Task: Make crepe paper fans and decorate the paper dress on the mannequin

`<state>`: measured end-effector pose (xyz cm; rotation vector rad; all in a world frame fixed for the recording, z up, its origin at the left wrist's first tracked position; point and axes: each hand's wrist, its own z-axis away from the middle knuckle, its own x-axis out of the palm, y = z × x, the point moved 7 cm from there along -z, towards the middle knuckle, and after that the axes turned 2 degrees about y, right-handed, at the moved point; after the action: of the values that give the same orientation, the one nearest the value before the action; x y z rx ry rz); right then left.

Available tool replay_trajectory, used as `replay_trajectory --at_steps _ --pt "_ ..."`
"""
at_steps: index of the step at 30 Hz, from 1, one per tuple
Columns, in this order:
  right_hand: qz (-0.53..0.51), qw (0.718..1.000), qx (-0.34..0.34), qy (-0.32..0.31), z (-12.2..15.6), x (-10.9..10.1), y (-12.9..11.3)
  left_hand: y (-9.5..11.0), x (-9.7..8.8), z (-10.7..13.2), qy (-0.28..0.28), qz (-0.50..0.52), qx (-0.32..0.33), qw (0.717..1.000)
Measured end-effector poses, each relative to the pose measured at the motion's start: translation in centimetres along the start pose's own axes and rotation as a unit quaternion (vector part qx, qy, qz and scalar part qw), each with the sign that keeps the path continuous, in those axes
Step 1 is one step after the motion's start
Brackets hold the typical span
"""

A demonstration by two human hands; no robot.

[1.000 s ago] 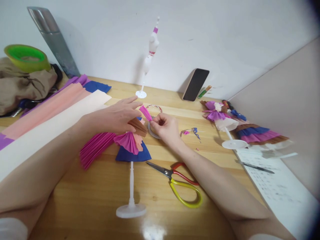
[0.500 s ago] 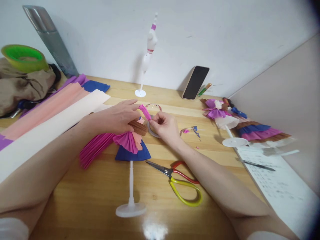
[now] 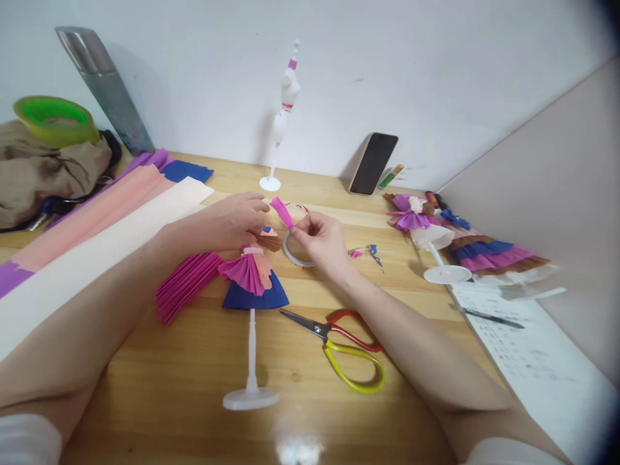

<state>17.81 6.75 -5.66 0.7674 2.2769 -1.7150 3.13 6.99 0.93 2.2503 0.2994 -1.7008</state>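
Observation:
A small mannequin on a white stand (image 3: pixel 250 395) lies on the wooden desk (image 3: pixel 194 361), dressed in a pink and blue paper skirt (image 3: pixel 252 284). My left hand (image 3: pixel 217 223) rests on its upper body, fingers closed round the top. A narrow pleated pink paper strip (image 3: pixel 281 212) sticks up between both hands. My right hand (image 3: pixel 320 242) pinches the strip's lower end, just above a roll of clear tape (image 3: pixel 296 253).
Scissors (image 3: pixel 339 349) with red and yellow handles lie near my right forearm. Pleated pink paper (image 3: pixel 186 284) and crepe sheets (image 3: pixel 97 226) lie left. A bare mannequin (image 3: pixel 283 110), a phone (image 3: pixel 372 163), finished paper-dress dolls (image 3: pixel 450 239) and a printed sheet (image 3: pixel 523 361) are around.
My left hand has lifted slightly off the mannequin, showing its pink waist. The pink strip and my right hand have stayed almost in place.

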Motion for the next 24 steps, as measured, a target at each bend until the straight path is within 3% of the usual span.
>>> replay_trajectory --at_steps 3,5,7,12,15,18,22,24 --pt "-0.014 1.000 0.012 0.006 -0.3 -0.4 0.0 -0.5 -0.6 0.3 -0.046 -0.022 -0.054 0.997" --pt "-0.028 0.999 0.021 0.004 -0.5 -0.6 -0.2 -1.4 -1.7 0.8 -0.039 -0.016 -0.142 0.989" --pt "-0.051 0.998 0.034 -0.001 -0.6 -0.9 -0.6 -1.3 -2.7 1.4 -0.026 0.002 -0.176 0.984" --pt "-0.146 0.989 0.035 -0.015 -0.1 -2.4 -3.4 2.0 -5.0 1.7 0.031 0.079 -0.140 0.987" --pt "-0.147 0.988 0.019 -0.032 0.4 -3.6 -5.3 4.3 -5.4 1.4 0.044 0.110 -0.112 0.987" --pt "-0.107 0.991 -0.002 -0.079 1.1 -4.0 -6.8 5.7 -4.9 1.5 0.043 0.092 -0.117 0.988" --pt "-0.026 0.988 -0.043 -0.145 2.5 -3.3 -8.0 7.0 -2.3 3.3 0.015 0.087 -0.124 0.988" --pt "0.002 0.979 -0.061 -0.195 3.6 -2.3 -8.4 7.4 -0.9 4.8 0.032 0.117 -0.137 0.983"
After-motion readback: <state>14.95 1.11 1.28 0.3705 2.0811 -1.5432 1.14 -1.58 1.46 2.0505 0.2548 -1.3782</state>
